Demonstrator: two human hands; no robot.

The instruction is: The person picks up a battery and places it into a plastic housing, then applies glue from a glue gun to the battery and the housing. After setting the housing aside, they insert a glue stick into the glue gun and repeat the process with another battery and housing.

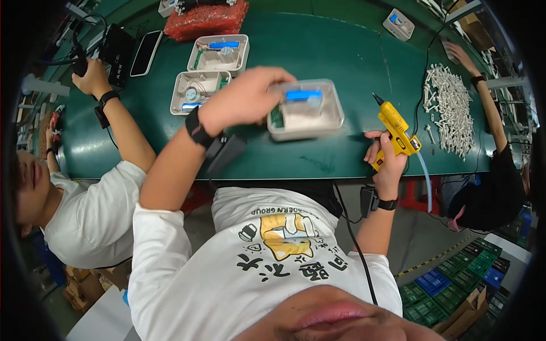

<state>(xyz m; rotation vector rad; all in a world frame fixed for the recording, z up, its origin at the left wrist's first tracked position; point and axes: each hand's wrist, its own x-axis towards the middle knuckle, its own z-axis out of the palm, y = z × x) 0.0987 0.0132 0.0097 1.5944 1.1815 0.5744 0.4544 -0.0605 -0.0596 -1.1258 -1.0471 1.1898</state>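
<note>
My left hand (250,96) grips the left edge of a white plastic box (310,134), slightly blurred, over the green table. Inside this box lie a blue cylindrical cell (303,95) and, by the left wall, a green circuit board (277,117). To the right, my right hand (391,162) is wrapped round the handle of a yellow hot glue gun (393,120). Its dark nozzle points up and away to the left, and a pale glue stick (425,177) trails from its back. Just left of my left hand are two similar boxes (172,102) with wired parts and blue cells.
A heap of white screw-like pieces (449,111) covers the right side of the table (341,48). Farther back lie red bubble wrap (207,24), a phone (146,54) and another small box (398,33). Co-workers' arms (126,128) reach in from both sides.
</note>
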